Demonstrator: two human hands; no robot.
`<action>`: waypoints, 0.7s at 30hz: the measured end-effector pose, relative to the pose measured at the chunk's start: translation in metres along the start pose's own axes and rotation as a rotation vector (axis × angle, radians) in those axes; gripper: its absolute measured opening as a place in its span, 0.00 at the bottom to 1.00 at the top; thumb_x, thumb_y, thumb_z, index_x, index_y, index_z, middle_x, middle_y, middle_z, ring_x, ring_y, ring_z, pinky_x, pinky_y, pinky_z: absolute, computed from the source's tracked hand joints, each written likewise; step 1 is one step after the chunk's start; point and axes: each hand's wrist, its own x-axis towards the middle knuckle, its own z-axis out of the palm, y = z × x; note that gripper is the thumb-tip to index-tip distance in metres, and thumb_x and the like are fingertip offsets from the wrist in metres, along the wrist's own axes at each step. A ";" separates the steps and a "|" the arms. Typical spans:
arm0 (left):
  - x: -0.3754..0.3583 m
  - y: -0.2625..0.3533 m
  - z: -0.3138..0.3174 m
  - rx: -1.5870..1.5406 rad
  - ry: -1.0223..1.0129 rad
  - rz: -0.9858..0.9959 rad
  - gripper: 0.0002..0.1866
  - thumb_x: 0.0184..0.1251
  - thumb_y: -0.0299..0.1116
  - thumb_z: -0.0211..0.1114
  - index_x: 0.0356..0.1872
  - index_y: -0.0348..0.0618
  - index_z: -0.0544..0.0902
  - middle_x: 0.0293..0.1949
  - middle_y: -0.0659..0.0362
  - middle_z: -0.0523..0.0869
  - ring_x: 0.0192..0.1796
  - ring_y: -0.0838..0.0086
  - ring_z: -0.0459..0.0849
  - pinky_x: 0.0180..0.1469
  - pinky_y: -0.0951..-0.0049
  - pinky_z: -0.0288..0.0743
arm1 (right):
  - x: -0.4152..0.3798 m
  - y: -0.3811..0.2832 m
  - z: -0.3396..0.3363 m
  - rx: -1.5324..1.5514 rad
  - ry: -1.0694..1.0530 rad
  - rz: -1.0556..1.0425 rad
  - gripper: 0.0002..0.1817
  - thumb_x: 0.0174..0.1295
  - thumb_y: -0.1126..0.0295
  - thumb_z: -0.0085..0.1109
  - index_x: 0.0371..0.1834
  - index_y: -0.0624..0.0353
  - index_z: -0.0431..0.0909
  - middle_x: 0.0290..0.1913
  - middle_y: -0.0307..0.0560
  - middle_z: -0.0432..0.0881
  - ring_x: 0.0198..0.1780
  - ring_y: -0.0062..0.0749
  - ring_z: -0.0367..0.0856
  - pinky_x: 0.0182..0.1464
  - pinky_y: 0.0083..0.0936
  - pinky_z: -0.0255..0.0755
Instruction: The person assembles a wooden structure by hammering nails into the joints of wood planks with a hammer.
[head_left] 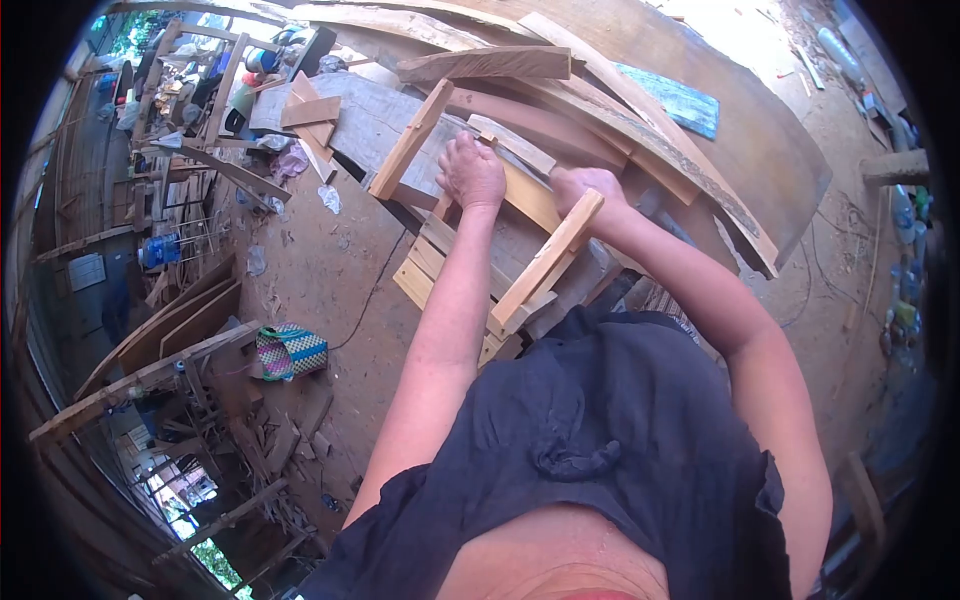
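A small wooden frame (pixel 445 262) with slats, perhaps a chair, lies in front of my body on a workbench. Two pale wooden bars, a left bar (pixel 412 140) and a right bar (pixel 548 262), stick up from it at a slant. My left hand (pixel 472 172) is closed over a wooden part of the frame, between those bars. Just past the right bar, my right hand (pixel 592 190) is closed in a fist; whatever it holds is hidden. A yellowish board (pixel 530 197) spans the gap between both hands.
Long planks (pixel 640 110) are piled behind the frame, with a blue weathered board (pixel 672 98) beyond. The grey bench top (pixel 375 120) bears short offcuts (pixel 310 112). A woven basket (pixel 290 350) and scrap wood (pixel 290 430) lie on the floor at left. A dark cord (pixel 375 290) crosses the ground.
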 end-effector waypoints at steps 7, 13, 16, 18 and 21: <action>-0.001 -0.003 0.001 -0.005 -0.011 0.036 0.12 0.58 0.37 0.52 0.43 0.49 0.72 0.44 0.56 0.75 0.50 0.58 0.72 0.48 0.51 0.63 | -0.006 0.006 -0.003 0.016 -0.035 0.008 0.09 0.49 0.67 0.54 0.28 0.59 0.79 0.33 0.54 0.82 0.39 0.48 0.82 0.40 0.37 0.76; 0.001 0.000 -0.003 -0.016 -0.046 0.008 0.13 0.60 0.38 0.49 0.44 0.48 0.71 0.47 0.54 0.76 0.52 0.54 0.72 0.51 0.47 0.63 | 0.038 -0.006 0.005 0.020 0.024 -0.038 0.09 0.49 0.69 0.53 0.29 0.60 0.80 0.34 0.54 0.82 0.39 0.47 0.82 0.40 0.37 0.76; 0.000 0.004 -0.002 -0.021 -0.055 -0.008 0.13 0.60 0.38 0.49 0.44 0.48 0.71 0.47 0.55 0.76 0.53 0.54 0.72 0.52 0.47 0.62 | 0.014 0.002 -0.006 0.003 -0.012 -0.057 0.10 0.49 0.70 0.51 0.30 0.60 0.80 0.34 0.54 0.82 0.39 0.47 0.82 0.40 0.36 0.76; 0.000 0.002 -0.004 -0.018 -0.058 -0.022 0.13 0.60 0.38 0.49 0.45 0.48 0.71 0.48 0.55 0.76 0.53 0.54 0.72 0.52 0.47 0.62 | -0.010 0.005 -0.009 -0.021 -0.038 -0.082 0.10 0.50 0.70 0.50 0.30 0.60 0.81 0.34 0.54 0.82 0.39 0.46 0.82 0.40 0.36 0.76; 0.000 0.002 -0.004 -0.030 -0.038 -0.001 0.13 0.61 0.38 0.49 0.44 0.48 0.71 0.48 0.54 0.76 0.53 0.54 0.72 0.52 0.47 0.63 | -0.024 0.011 -0.008 0.004 -0.071 0.030 0.10 0.54 0.67 0.50 0.34 0.57 0.81 0.36 0.52 0.83 0.41 0.45 0.82 0.43 0.36 0.76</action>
